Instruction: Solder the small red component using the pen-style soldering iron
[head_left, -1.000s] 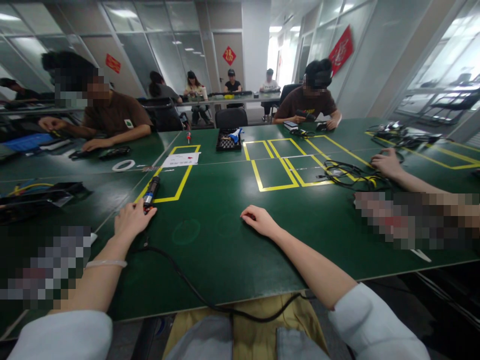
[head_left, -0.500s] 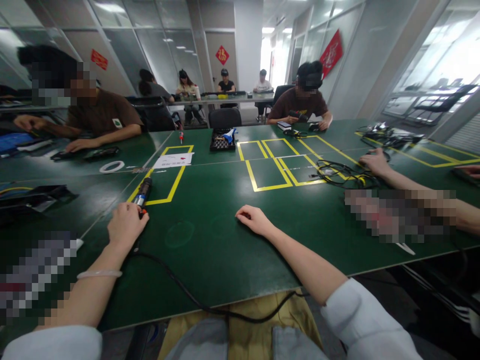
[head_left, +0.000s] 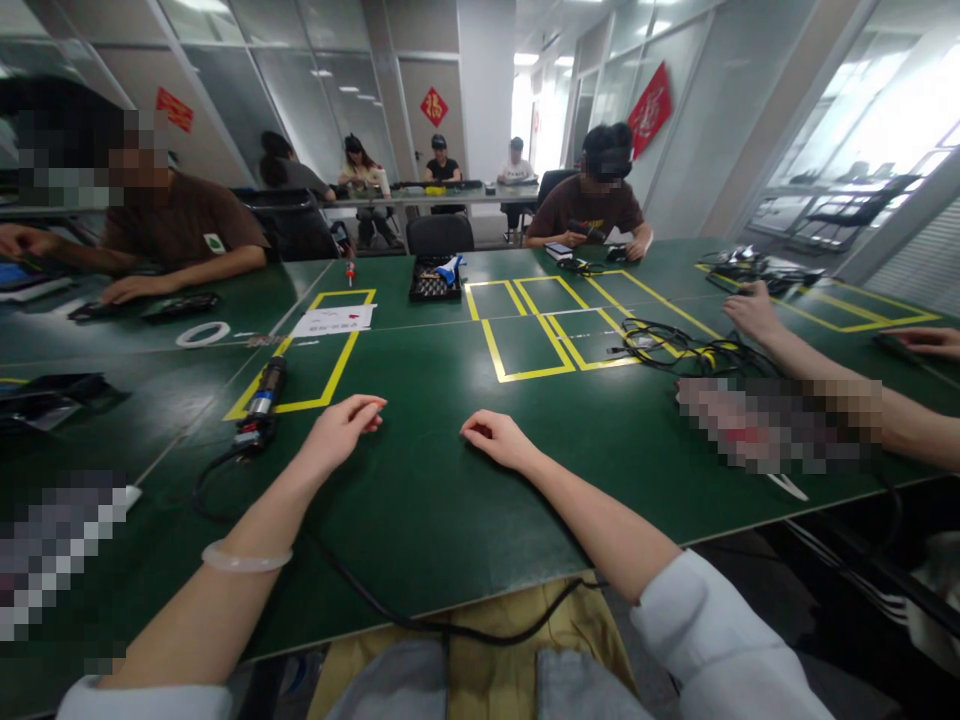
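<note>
My left hand, with a pale bangle on its wrist, is over the green table, its fingers loosely bent and nothing visible in them. To its left lies a black and silver cylindrical corded tool, its upper part reaching into a yellow tape outline. A black cord runs under my left forearm and over the table's front edge. My right hand rests on the table with fingers curled in and no object showing. A gap separates the two hands.
A sheet of paper, a white ring and a black tray lie further back. Tangled black cables are at right, beside a neighbour's hand. Co-workers sit across the table, one in a brown shirt.
My left hand has let go of the corded tool and moved right, away from it. The tool now lies on the table by itself. My right hand stays in place; the view has shifted slightly.
</note>
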